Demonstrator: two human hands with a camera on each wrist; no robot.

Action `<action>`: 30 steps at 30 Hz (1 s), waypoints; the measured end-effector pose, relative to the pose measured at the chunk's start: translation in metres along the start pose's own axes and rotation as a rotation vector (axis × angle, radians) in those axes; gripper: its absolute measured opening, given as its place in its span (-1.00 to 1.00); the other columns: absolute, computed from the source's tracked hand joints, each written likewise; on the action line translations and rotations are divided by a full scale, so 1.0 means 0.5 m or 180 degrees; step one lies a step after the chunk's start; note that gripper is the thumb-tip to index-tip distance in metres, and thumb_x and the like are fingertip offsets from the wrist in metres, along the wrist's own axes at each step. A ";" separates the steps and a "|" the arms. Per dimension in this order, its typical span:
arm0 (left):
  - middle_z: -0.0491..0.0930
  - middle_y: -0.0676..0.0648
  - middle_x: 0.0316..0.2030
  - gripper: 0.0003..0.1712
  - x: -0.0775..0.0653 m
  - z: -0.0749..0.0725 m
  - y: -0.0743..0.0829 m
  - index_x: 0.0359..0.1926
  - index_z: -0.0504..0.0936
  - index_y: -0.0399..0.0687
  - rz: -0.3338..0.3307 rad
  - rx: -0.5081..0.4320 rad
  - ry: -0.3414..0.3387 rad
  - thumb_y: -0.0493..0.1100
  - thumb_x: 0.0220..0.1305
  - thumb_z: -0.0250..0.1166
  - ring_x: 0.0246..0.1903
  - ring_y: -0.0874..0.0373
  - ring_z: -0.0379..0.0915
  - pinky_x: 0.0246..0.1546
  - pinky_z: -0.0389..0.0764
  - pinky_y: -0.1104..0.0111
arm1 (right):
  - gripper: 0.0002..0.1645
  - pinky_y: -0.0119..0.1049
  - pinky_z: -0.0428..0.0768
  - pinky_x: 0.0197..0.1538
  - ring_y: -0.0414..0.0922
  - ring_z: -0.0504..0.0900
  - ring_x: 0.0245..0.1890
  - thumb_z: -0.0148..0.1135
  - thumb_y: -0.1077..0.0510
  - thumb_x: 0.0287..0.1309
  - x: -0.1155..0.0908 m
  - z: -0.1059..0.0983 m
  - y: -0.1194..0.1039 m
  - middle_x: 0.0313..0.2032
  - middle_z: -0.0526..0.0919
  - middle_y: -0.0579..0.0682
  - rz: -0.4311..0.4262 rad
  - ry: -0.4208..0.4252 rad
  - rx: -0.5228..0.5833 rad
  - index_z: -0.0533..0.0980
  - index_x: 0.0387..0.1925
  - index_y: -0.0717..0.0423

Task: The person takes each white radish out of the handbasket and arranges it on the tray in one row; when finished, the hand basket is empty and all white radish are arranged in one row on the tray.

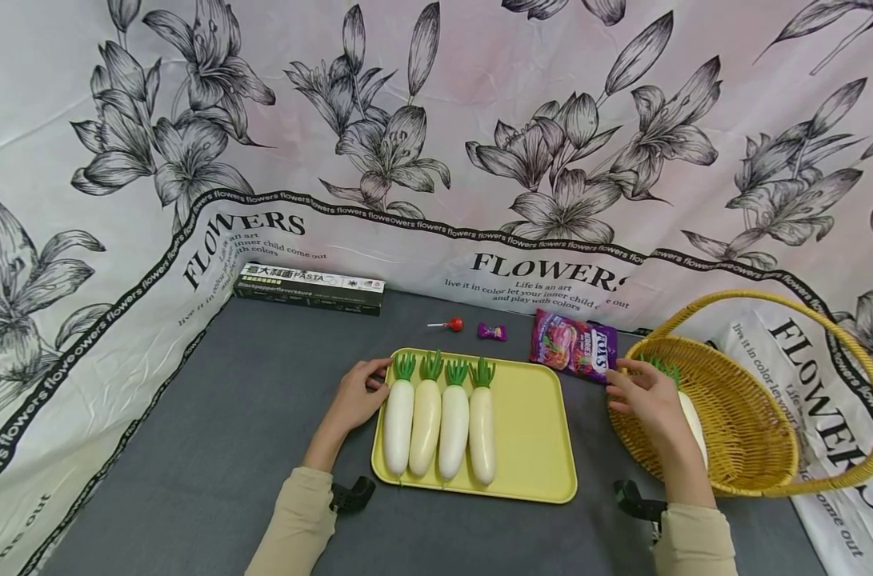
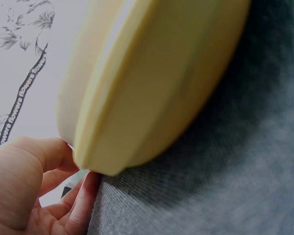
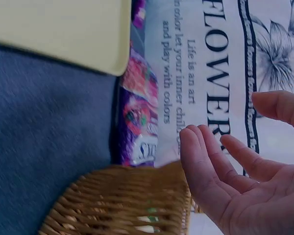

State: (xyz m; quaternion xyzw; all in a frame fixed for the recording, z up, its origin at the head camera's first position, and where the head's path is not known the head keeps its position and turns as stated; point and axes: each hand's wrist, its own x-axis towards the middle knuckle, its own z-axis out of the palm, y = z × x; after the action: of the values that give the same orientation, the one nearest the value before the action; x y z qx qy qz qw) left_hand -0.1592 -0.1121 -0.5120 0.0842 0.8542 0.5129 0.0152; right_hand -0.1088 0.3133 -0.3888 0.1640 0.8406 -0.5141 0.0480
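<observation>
Where the wicker basket (image 1: 749, 412) stood: frame right.
Yellow tray (image 1: 531, 424): lay at frame centre.
Four daikons (image 1: 425, 420): lay across the tray's left half.
Right hand (image 1: 648, 398): hung by the basket's left rim, grip wide.
Left hand (image 1: 359, 394): pinched the tray's upper-left rim, grip narrow.
Fifth daikon (image 1: 694, 422): lay inside the basket.

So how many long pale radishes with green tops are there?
5 that I can see: four radishes side by side on the rectangular yellow tray, and one radish in the woven yellow basket, partly behind the right hand. More could be hidden there.
</observation>
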 end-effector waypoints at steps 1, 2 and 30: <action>0.54 -0.14 -0.12 -0.47 0.000 0.000 0.000 0.24 0.57 -0.13 0.0003 -0.0004 -0.0001 -0.33 0.21 0.21 -0.26 0.07 0.54 -0.15 0.57 0.15 | -0.15 -0.22 0.68 -0.11 -0.32 0.66 -0.26 0.08 -0.09 0.40 0.000 -0.006 -0.001 0.24 0.33 0.45 -0.0020 0.0011 0.0012 0.11 0.45 0.37; 0.54 -0.14 -0.12 -0.47 0.000 0.000 0.001 0.24 0.57 -0.13 0.0005 -0.0005 0.0001 -0.33 0.21 0.21 -0.25 0.06 0.54 -0.15 0.57 0.15 | -0.15 -0.25 0.69 -0.13 -0.33 0.66 -0.27 0.09 -0.09 0.40 -0.001 -0.012 -0.001 0.22 0.35 0.44 -0.0040 0.0021 0.0018 0.11 0.45 0.38; 0.54 -0.14 -0.13 -0.48 -0.002 -0.001 0.000 0.22 0.58 -0.14 0.0056 -0.0020 0.0036 -0.34 0.19 0.22 -0.27 0.06 0.55 -0.16 0.58 0.16 | -0.38 -0.30 0.69 -0.20 -0.37 0.68 -0.33 0.17 -0.03 0.36 0.044 -0.139 0.043 -0.35 0.59 -0.40 -0.0017 -0.0078 0.0478 0.29 0.28 0.24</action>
State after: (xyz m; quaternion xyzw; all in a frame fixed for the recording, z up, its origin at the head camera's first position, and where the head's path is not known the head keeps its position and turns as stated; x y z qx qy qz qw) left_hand -0.1582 -0.1126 -0.5121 0.0888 0.8519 0.5161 0.0061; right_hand -0.1164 0.3883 -0.3804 0.1586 0.7994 -0.5777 0.0446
